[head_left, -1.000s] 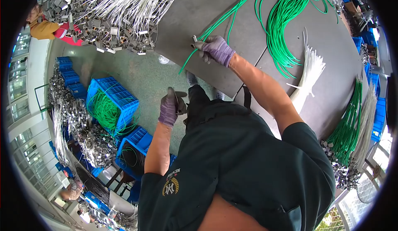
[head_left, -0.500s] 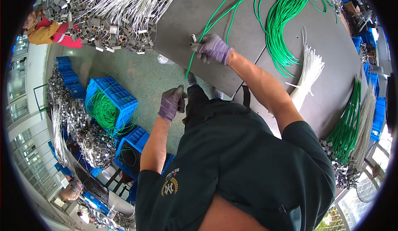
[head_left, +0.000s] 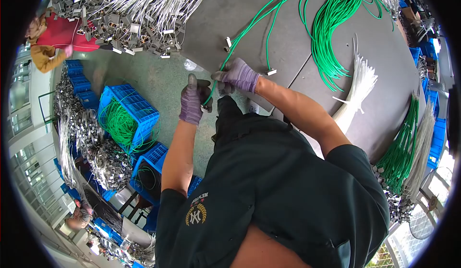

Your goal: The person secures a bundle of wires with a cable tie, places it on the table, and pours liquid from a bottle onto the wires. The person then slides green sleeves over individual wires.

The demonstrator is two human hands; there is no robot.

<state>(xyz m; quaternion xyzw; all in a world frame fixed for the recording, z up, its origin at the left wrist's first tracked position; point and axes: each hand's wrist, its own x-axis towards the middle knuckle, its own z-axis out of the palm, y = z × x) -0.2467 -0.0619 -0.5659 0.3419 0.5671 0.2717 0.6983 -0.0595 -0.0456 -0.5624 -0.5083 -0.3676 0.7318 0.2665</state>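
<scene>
My left hand [head_left: 193, 97], in a grey and purple striped glove, is closed around the lower end of a green cable [head_left: 247, 29], its thumb pointing up. A small metallic piece [head_left: 205, 107] shows below its fingers at the cable's end. My right hand [head_left: 237, 76], gloved alike, pinches the same cable a little higher, close beside the left, just off the table edge. Further green strands run up the grey table [head_left: 293, 42]. One ends in a small white-and-metal connector [head_left: 272, 71]; another such connector [head_left: 227, 44] lies beside the cables above my right hand.
A bundle of green cables [head_left: 322, 32] and a tied white bundle [head_left: 357, 83] lie on the table. White cables with metal connectors [head_left: 129, 27] are heaped upper left. Blue crates [head_left: 139, 107], one with green cable, stand on the floor. A person in red [head_left: 60, 33] is at far left.
My left hand has risen and my right hand has come down toward it, so they are now close together. Both connectors on the table now show clearly. The person in red has shifted.
</scene>
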